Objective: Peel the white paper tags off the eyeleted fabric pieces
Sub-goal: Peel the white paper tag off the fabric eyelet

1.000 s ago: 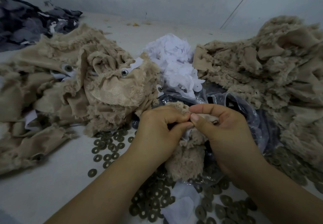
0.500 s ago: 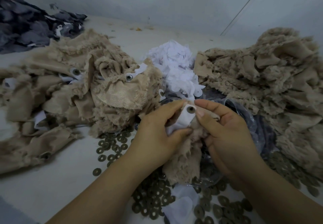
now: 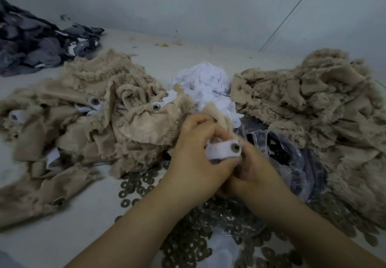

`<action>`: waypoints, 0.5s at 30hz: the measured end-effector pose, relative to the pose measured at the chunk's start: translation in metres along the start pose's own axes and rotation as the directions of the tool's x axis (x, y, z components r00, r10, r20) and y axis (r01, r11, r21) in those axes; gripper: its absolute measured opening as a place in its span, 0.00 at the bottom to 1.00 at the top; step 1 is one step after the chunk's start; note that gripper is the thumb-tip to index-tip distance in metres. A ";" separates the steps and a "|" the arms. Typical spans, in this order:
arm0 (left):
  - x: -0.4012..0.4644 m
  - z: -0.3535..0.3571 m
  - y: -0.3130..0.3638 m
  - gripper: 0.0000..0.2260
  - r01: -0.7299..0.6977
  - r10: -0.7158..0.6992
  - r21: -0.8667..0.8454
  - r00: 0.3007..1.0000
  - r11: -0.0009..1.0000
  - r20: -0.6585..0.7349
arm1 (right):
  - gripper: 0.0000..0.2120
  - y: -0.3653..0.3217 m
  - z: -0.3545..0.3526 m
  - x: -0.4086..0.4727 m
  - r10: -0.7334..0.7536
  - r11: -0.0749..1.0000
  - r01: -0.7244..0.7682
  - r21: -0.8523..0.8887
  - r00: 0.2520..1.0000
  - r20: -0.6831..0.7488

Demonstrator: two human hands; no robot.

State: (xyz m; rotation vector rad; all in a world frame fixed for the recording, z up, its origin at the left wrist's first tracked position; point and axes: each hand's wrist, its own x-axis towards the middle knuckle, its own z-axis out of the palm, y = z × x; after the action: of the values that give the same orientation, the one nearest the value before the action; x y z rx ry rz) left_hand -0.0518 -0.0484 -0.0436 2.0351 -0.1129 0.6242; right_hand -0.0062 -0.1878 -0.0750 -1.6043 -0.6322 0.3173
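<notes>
1. Both hands meet at the middle of the view, clamped on one beige fabric piece (image 3: 219, 115): the left hand (image 3: 196, 155) pinches the white paper tag (image 3: 219, 151) between thumb and curled fingers, and the right hand (image 3: 257, 169) grips the cloth just beside the tag's metal eyelet (image 3: 236, 147).
2. Far left, a dark grey cloth heap (image 3: 37, 44) lies against the wall.
3. Left of the hands sits a pile of beige fabric pieces (image 3: 83, 125); several show eyelets and white tags.
4. Behind the hands, a mound of loose white paper tags (image 3: 206, 84) lies between the two beige piles.
5. Under the forearms, dull metal washers (image 3: 135, 186) are scattered over the white table (image 3: 62, 236).
6. Right of the hands lies a clear plastic bag (image 3: 292, 155), touching the right-hand beige pile (image 3: 323, 104).
</notes>
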 end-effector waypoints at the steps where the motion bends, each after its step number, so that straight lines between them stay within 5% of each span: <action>1: 0.001 0.000 -0.002 0.12 -0.046 0.045 0.062 0.999 0.997 0.003 | 0.22 0.000 -0.001 0.001 -0.023 0.994 0.017 -0.104 0.998 -0.057; 3: 0.004 -0.002 -0.007 0.15 -0.123 0.124 0.140 0.992 0.982 0.004 | 0.18 0.002 -0.006 0.002 -0.057 0.975 0.033 -0.220 0.993 -0.104; 8: 0.012 -0.017 -0.013 0.15 -0.126 0.131 0.136 0.991 0.983 -0.032 | 0.26 0.006 -0.009 0.006 0.098 0.993 -0.107 -0.059 0.986 -0.134; 13: 0.019 -0.029 -0.011 0.09 -0.197 0.190 0.005 0.953 0.980 0.236 | 0.54 -0.004 -0.014 0.009 -0.042 0.977 0.014 -0.211 0.991 -0.128; 15: 0.018 -0.028 -0.012 0.16 -0.242 0.233 -0.005 0.928 0.970 0.291 | 0.53 -0.011 -0.016 0.010 -0.125 0.952 0.107 -0.285 0.991 -0.046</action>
State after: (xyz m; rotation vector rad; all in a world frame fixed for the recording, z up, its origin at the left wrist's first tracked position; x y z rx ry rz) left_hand -0.0424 -0.0159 -0.0335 2.1503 -0.5344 0.4716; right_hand 0.0088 -0.1949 -0.0601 -1.8329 -0.7454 0.0902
